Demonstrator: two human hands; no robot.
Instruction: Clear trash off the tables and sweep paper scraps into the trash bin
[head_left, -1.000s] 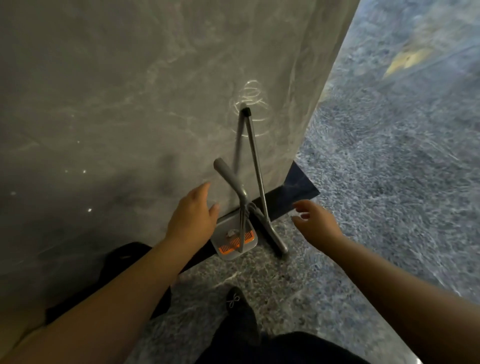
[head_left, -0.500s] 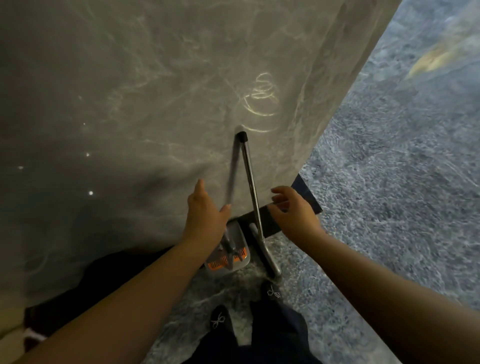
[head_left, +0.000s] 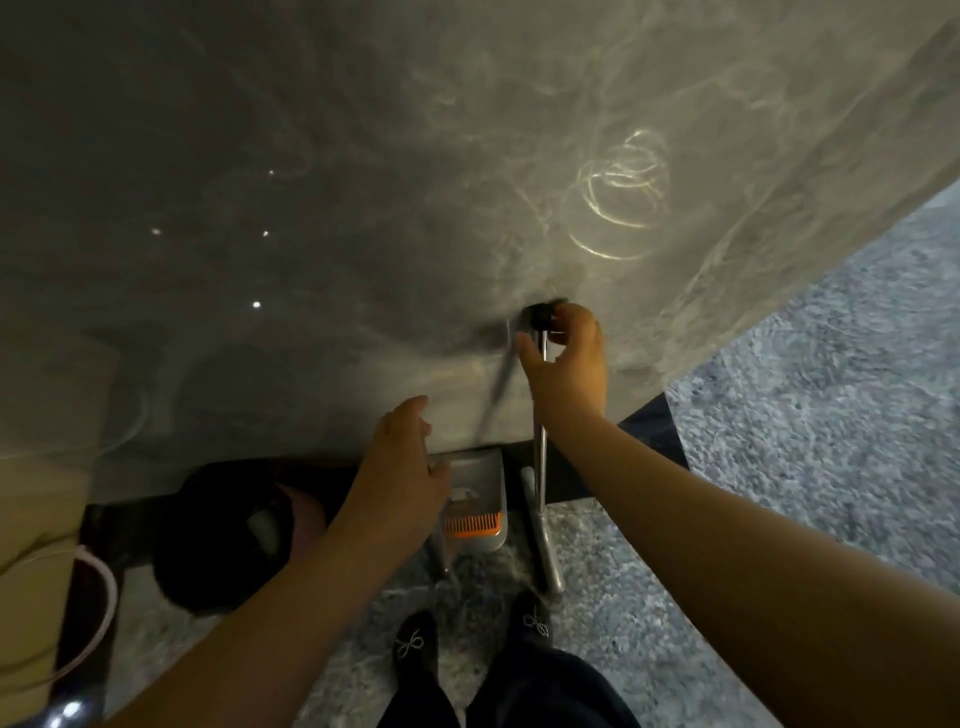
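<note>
Black shoes (head_left: 415, 644) with small bows stood nearest us on the speckled stone floor (head_left: 779, 467), and just beyond their toes lay the foot of the broom (head_left: 543, 519), its metal pole rising to lean against the grey marble wall (head_left: 311, 208). Beside the broom, at the wall's dark base, sat the dustpan (head_left: 480, 499), grey with an orange comb edge, touching the floor. Our left hand (head_left: 400, 478) hovered over the dustpan's near side with its fingers loosely apart, and we could not tell whether it touched anything, since it hid the dustpan's handle. Farther up the wall, our right hand (head_left: 569, 364) had its fingers (head_left: 574, 322) curled round the top of the pole, just under its black end cap (head_left: 540, 314). We judged the pole to be light, stiff and rather slick, so a full wrap near the cap would lift it off the wall, though a lower hold would steer the head better for sweeping. The dustpan looked like thin, rigid plastic, easy to carry by its handle if kept level. To the left, a dark round object (head_left: 223, 535) lay low against the wall; we could not say what it was.
</note>
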